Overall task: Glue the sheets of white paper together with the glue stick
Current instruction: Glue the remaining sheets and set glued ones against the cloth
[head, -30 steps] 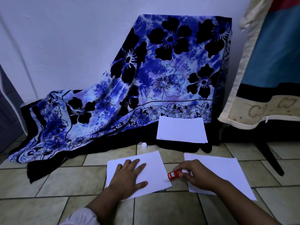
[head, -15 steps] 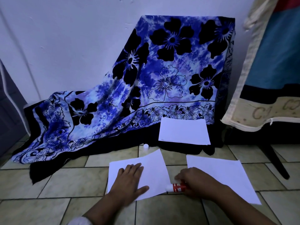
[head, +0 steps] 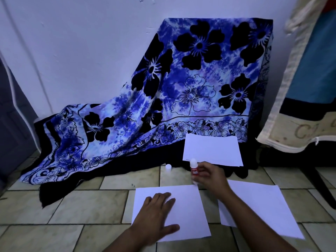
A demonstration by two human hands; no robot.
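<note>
A white sheet (head: 183,206) lies on the tiled floor in front of me. My left hand (head: 154,215) rests flat on it, fingers spread. My right hand (head: 209,176) grips a red and white glue stick (head: 194,170) nearly upright, its lower end at the sheet's far right corner. A second white sheet (head: 258,204) lies to the right, partly under my right forearm. Another sheet (head: 211,151) rests on the dark cloth behind. The glue stick's white cap (head: 168,167) stands on the floor beyond the near sheet.
A blue floral cloth (head: 181,91) drapes over something against the white wall and spills onto the floor at left. A cushioned piece with a blue cover (head: 309,70) hangs at the right, a dark leg (head: 320,186) beneath it.
My right hand has carried the glue stick from the sheet's near right edge up to its far right corner and turned it upright. The left hand stays pressed on the sheet.
</note>
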